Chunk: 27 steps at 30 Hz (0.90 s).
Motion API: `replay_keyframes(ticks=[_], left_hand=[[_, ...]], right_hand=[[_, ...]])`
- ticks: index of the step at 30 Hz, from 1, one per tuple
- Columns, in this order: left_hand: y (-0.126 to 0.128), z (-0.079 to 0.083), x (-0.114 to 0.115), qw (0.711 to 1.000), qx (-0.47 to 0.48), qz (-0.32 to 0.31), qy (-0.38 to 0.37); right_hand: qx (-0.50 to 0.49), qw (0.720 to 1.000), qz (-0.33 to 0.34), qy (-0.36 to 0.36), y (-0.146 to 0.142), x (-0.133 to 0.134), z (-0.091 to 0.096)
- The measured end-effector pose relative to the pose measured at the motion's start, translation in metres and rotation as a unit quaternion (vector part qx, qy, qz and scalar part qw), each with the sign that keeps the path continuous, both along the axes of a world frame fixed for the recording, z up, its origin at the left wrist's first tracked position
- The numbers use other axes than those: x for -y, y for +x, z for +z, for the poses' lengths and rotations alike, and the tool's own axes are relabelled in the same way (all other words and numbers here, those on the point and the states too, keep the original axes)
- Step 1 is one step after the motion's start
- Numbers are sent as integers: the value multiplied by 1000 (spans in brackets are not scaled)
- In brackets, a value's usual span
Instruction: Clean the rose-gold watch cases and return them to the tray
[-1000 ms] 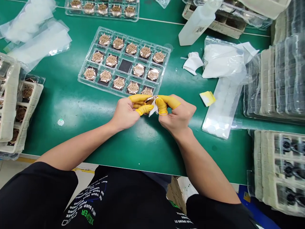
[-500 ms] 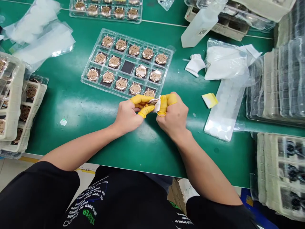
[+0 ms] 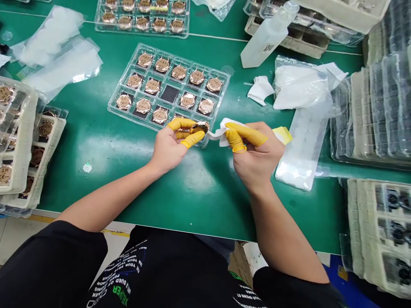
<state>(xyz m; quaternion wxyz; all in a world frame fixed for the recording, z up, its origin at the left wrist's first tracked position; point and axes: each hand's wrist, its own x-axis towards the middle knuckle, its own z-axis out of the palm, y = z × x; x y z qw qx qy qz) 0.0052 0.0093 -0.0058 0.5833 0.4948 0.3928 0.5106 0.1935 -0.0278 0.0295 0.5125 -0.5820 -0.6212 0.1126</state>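
Observation:
My left hand (image 3: 168, 147) pinches a rose-gold watch case (image 3: 199, 127) between fingers in yellow finger cots (image 3: 181, 124). My right hand (image 3: 257, 154), also wearing yellow cots (image 3: 244, 134), grips a white cloth (image 3: 221, 134) whose end reaches almost to the case. Just beyond my left fingers lies a clear plastic tray (image 3: 183, 58) holding several rose-gold watch cases in rows. One cell shows a bare dark pad (image 3: 169, 93). My left fingers hide the tray's near corner.
The green work mat (image 3: 205, 201) holds a second tray of cases (image 3: 143, 25), a plastic bottle (image 3: 266, 40), and a bag of white wipes (image 3: 303, 87). A yellow-and-white pad (image 3: 282, 135) sits beside my right hand. Stacked trays (image 3: 379, 222) line the right side, with more (image 3: 22, 145) at left.
My right hand has moved right, away from my left hand, drawing the white cloth off the watch case. My left hand has shifted slightly and still holds the case.

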Motion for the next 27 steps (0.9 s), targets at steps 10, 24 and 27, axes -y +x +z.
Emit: replay_keyframes(ticks=[10, 24, 27], left_hand=[[5, 8, 16, 998, 6, -21, -53], [-47, -3, -73, 991, -119, 23, 48], [-63, -4, -122, 975, -202, 37, 86]], right_hand=[[45, 995, 28, 82, -22, 1, -17], [-63, 996, 2, -69, 25, -9, -1], [-172, 981, -38, -82, 40, -13, 4]])
